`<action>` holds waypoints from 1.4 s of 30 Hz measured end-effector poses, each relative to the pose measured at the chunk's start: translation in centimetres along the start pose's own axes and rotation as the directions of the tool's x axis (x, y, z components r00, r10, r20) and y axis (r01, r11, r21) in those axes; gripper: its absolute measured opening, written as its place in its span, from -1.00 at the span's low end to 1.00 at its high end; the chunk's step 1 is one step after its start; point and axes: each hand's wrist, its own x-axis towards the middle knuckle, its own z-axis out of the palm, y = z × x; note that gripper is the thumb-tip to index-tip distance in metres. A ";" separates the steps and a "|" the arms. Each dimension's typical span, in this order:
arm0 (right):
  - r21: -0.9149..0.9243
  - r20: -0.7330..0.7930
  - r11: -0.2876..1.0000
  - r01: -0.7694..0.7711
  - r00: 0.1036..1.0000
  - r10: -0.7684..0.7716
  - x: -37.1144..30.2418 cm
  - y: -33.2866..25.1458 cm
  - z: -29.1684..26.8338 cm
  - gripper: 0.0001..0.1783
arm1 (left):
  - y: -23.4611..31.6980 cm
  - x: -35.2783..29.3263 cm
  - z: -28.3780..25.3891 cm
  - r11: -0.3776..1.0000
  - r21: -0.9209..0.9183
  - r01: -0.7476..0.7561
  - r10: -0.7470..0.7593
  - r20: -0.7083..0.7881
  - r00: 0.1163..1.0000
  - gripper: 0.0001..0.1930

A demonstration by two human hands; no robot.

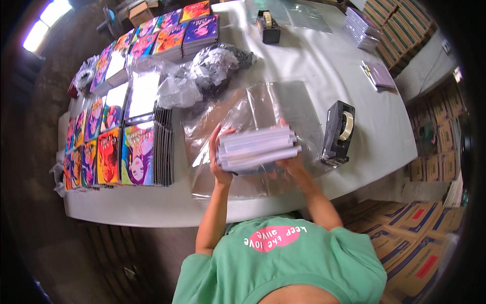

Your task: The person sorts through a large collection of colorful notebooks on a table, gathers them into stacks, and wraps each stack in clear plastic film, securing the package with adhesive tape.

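Observation:
Between my two hands is a stack of books (258, 147), its white page edges turned up toward me and slightly blurred. My left hand (219, 154) closes on the stack's left end, fingers along its side. The right end is gripped by my right hand (292, 161); some of its fingers are hidden behind the stack. Beneath the stack, clear plastic sheets or bags (298, 109) lie spread on the white-covered table (273, 61). A black tape dispenser (338, 133) with a pale roll stands on the table to the right of my right hand.
Piles of colourful notebooks (136, 154) fill the table's left side. Crumpled plastic (210, 68) lies beside them. A second tape dispenser (268, 28) stands at the back. Wrapped stacks (362, 28) and a lilac pad (378, 75) sit at the right. Cardboard boxes (405, 228) crowd the lower right.

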 end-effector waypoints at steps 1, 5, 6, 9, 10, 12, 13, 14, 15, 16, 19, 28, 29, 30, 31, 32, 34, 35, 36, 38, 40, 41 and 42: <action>0.090 -0.017 0.992 -0.090 0.996 0.091 0.5 -1.2 0.8 0.24 | -0.2 0.3 0.7 0.995 -0.094 -0.036 0.030 -0.062 0.998 0.14; 0.017 0.127 0.999 -0.050 0.991 0.047 1.7 -1.8 -1.7 0.22 | -1.2 1.0 -1.8 0.998 0.029 -0.050 0.045 0.151 0.987 0.37; 0.026 0.097 0.997 0.076 0.992 -0.078 2.1 0.0 -1.6 0.21 | -2.0 0.3 -1.5 0.999 -0.033 0.009 -0.005 0.094 0.996 0.35; 0.099 -0.014 0.984 -0.146 0.989 0.149 1.8 2.0 -0.1 0.14 | -4.4 -0.9 -0.7 0.976 0.181 -0.123 0.110 0.079 0.991 0.22; 0.174 -0.030 0.941 -0.290 0.954 0.299 1.3 1.0 0.1 0.12 | -3.9 -1.2 -1.2 0.965 0.237 -0.110 0.086 0.112 0.990 0.19; 0.037 -0.021 0.962 -0.271 0.962 0.272 1.7 -1.1 0.4 0.05 | -3.3 -0.9 -1.3 0.948 0.285 -0.145 0.112 0.129 0.985 0.13; -0.173 0.026 0.980 -0.099 0.994 0.105 1.8 -2.5 0.4 0.01 | -2.7 -0.9 -0.8 0.944 0.274 -0.183 0.156 0.115 0.981 0.11; -0.364 0.111 0.927 0.087 0.993 -0.049 1.8 -3.1 0.2 -0.03 | -2.5 -1.0 -0.5 0.939 0.265 -0.220 0.200 0.101 0.975 0.09; -0.396 0.164 0.918 0.036 0.986 0.033 1.3 -1.8 -0.7 -0.05 | -3.4 -1.5 -1.2 0.959 0.273 -0.072 0.045 0.105 0.993 0.14; -0.437 0.210 0.899 -0.006 0.972 0.109 0.6 -0.9 -1.7 -0.08 | -4.9 -2.2 -1.9 0.959 0.283 0.003 -0.043 0.137 0.990 0.14; -0.560 0.350 0.794 0.238 0.936 -0.033 1.3 -0.7 -1.3 -0.17 | -6.2 -2.9 -1.7 0.937 0.298 -0.184 0.156 0.115 0.981 0.00; -0.359 0.195 0.932 0.040 0.980 0.033 -0.1 1.4 -2.0 -0.46 | -7.0 -3.1 -2.2 0.975 0.212 0.059 -0.071 0.052 0.996 -0.55; -0.139 0.167 0.984 0.112 0.982 -0.088 0.8 0.8 -1.7 -0.43 | -7.3 -3.9 -1.6 0.991 0.051 0.120 -0.118 -0.034 0.992 -0.49; -0.118 0.166 0.981 0.156 0.977 -0.136 1.0 0.6 -2.0 -0.40 | -7.6 -4.0 -1.8 0.981 0.189 0.045 -0.047 0.008 0.999 -0.43; -0.102 0.165 0.976 0.195 0.970 -0.176 1.0 0.3 -2.3 -0.36 | -7.1 -4.0 -1.6 0.947 0.320 -0.033 0.019 0.048 0.999 -0.36; -0.083 0.164 0.968 0.236 0.962 -0.220 1.2 0.0 -2.5 -0.32 | -6.6 -3.7 -1.5 0.891 0.439 -0.117 0.087 0.088 0.992 -0.29; -0.345 0.201 0.912 0.224 0.966 -0.161 0.2 1.2 -3.4 -0.28 | -10.2 -5.0 -2.3 0.782 0.582 -0.224 0.157 0.164 0.974 -0.30; -0.409 0.211 0.898 0.162 0.974 -0.080 0.0 1.0 -3.5 -0.23 | -10.5 -4.8 -2.0 0.822 0.518 -0.237 0.186 0.149 0.971 -0.24; -0.475 0.220 0.873 0.113 0.975 -0.006 0.2 0.9 -3.7 -0.19 | -11.1 -4.1 -1.7 0.854 0.450 -0.262 0.224 0.137 0.965 -0.18; -0.525 0.088 0.850 -0.042 0.991 0.103 -0.2 0.8 -3.3 -0.24 | -8.2 -2.7 -1.0 0.910 0.400 -0.113 0.061 0.139 0.988 -0.12; -0.332 -0.196 0.935 -0.122 0.979 0.058 1.6 -3.1 0.0 -0.37 | -3.0 -0.4 1.6 0.877 0.480 0.013 0.002 -0.031 1.000 -0.08; -0.269 -0.142 0.945 -0.184 0.978 0.150 2.5 -3.9 -0.2 -0.38 | -0.2 1.1 2.5 0.815 0.560 0.149 -0.152 -0.041 0.988 -0.08; -0.207 -0.070 0.945 -0.254 0.967 0.245 3.4 -4.0 -0.7 -0.39 | 1.5 2.2 2.9 0.720 0.633 0.283 -0.302 -0.082 0.950 -0.07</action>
